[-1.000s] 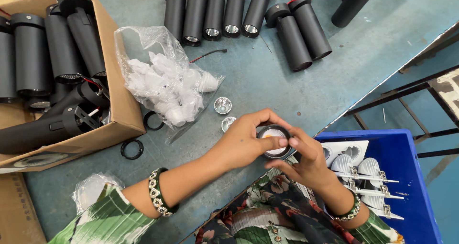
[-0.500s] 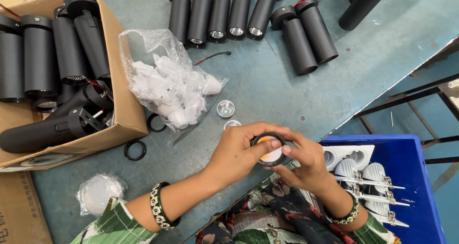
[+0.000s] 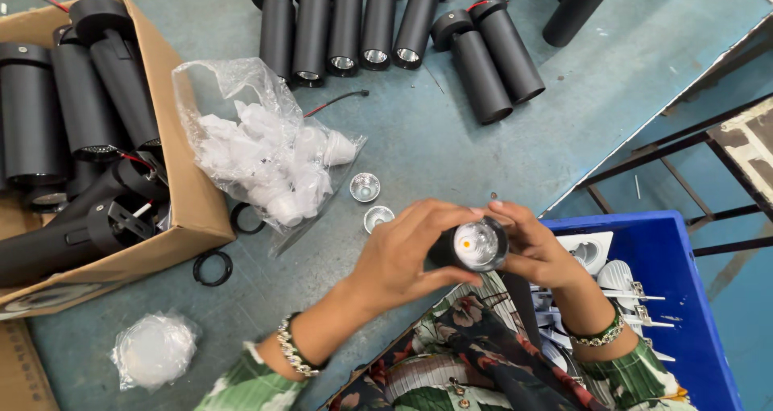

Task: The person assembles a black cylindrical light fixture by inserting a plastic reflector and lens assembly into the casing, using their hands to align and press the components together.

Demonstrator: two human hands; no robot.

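Hands meet over the desk (image 3: 451, 153) edge: we hold a black spotlight housing (image 3: 471, 246) w/ both hands, open end facing up at the camera, shiny reflector inside showing a small yellow LED at centre. Left hand (image 3: 403, 258) wraps the barrel from the left, fingers (image 3: 451, 214) curled over the top and thumb under; right hand (image 3: 535, 250) cups it from the right, fingers clamped on the rim. Both sets closed on the housing, none spread.

Risks, as we judge them: the piece hangs off the desk, above our lap and just beside the blue bin (image 3: 684, 298), so a loose grip could drop it there; a fingertip straying onto the reflector could smudge it. Two spare reflectors (image 3: 365, 187) lie on the desk near the left hand, beside a clear bag of white parts (image 3: 266, 157); an elbow could knock them.
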